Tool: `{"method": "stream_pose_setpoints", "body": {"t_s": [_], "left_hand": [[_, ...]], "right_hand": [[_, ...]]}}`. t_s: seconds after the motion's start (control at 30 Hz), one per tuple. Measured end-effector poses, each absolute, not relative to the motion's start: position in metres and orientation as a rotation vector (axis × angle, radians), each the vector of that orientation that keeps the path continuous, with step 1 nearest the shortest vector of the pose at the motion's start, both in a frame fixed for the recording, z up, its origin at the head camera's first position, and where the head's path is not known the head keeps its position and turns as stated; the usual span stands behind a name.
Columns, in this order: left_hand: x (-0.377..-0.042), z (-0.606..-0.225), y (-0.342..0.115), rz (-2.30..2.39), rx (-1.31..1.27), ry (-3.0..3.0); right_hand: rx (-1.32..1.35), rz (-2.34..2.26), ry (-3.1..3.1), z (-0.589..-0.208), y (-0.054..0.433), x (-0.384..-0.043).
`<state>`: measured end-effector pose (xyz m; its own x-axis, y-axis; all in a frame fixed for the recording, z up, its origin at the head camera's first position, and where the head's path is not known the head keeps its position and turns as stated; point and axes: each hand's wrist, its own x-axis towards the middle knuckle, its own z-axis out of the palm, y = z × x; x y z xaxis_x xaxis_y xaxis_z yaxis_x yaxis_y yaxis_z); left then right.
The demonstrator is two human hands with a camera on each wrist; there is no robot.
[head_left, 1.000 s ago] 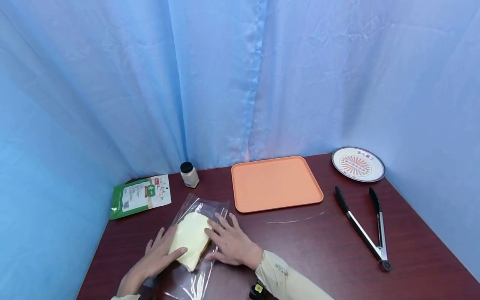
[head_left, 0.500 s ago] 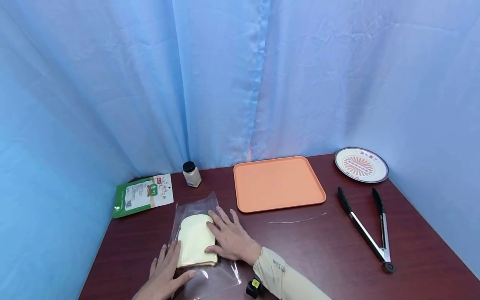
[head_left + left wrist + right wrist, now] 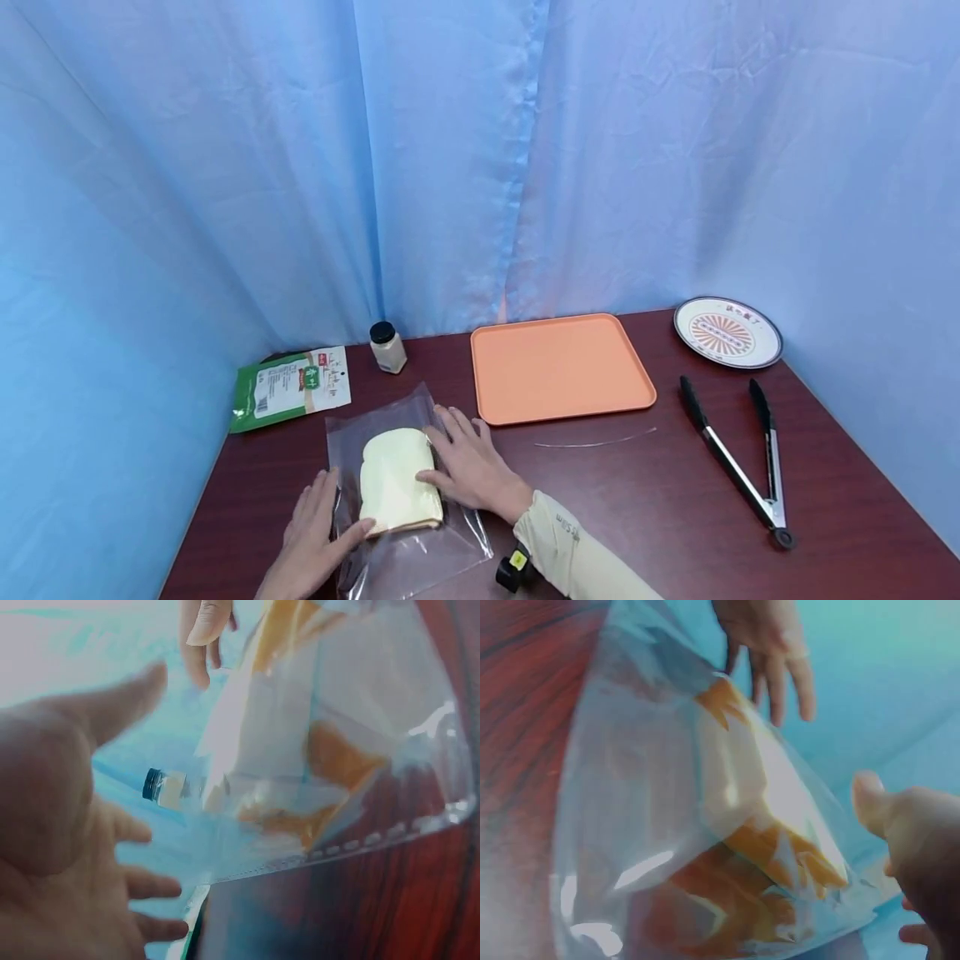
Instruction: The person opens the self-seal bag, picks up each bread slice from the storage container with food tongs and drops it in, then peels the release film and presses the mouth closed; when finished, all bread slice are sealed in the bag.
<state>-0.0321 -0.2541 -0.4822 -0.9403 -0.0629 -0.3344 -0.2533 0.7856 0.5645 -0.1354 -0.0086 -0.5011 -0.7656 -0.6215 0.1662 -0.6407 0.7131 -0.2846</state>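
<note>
A clear plastic bag (image 3: 442,562) lies on the table in front of me with pale sliced bread (image 3: 397,475) inside, its brown crust (image 3: 780,847) showing in the right wrist view. My left hand (image 3: 307,533) is at the bag's left side, fingers extended and thumb reaching toward the bread's near left corner. On the other side my right hand (image 3: 472,467) is spread, its fingertips over the bag beside the bread's right edge. Both wrist views show straight or relaxed fingers, with nothing gripped.
Behind the bag stand a black-lidded jar (image 3: 388,350) and a green-and-white packet (image 3: 288,390). An orange tray (image 3: 562,367) is back centre, with a thin clear strip (image 3: 592,442) before it. Metal tongs (image 3: 738,471) and a patterned plate (image 3: 727,333) lie right. Blue curtains (image 3: 450,167) enclose the table.
The bread in its bag has turned from slanted to nearly straight, and the bag lies more spread out. My left hand has moved off the bread to the bag's left side.
</note>
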Motion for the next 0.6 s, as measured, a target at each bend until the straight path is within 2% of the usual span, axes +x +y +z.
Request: {"method": "stream_pose_setpoints", "body": {"t_s": [0.17, 0.43, 0.6], "left_hand": [[-0.043, -0.483, -0.261, 1.12, -0.485, 2.639], [-0.057, -0.486, -0.274, 1.904, -0.757, 2.174], [-0.065, -0.488, -0.278, 2.019, -0.807, 2.058]], "right_hand": [[0.826, 1.137, -2.857, -0.5, -0.004, -0.146], [0.289, 2.232, -2.719, -0.509, -0.012, -0.166], [0.065, 2.468, -2.624, -0.511, -0.019, -0.18]]}}
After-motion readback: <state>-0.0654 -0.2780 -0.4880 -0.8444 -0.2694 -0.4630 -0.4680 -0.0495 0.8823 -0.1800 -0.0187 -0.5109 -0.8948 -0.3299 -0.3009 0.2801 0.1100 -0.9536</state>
